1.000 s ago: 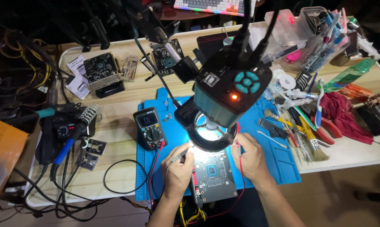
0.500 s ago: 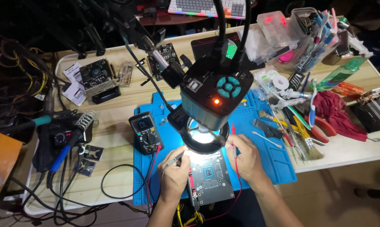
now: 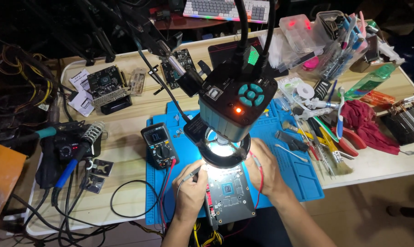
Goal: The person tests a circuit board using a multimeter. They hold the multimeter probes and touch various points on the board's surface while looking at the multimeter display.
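Two bare arms come up from bottom edge. No sleeves in view, arms uncovered right down to picture edge. Left hand point(image 3: 190, 192) bare: no glove, no ring, no watch, no band at wrist. Right hand point(image 3: 267, 170) bare too: no glove, no ring, no watch. Fingers partly hidden, nails too small to tell.

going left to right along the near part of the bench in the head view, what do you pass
soldering iron → multimeter → left hand with probe → circuit board → right hand with probe → brush → red cloth
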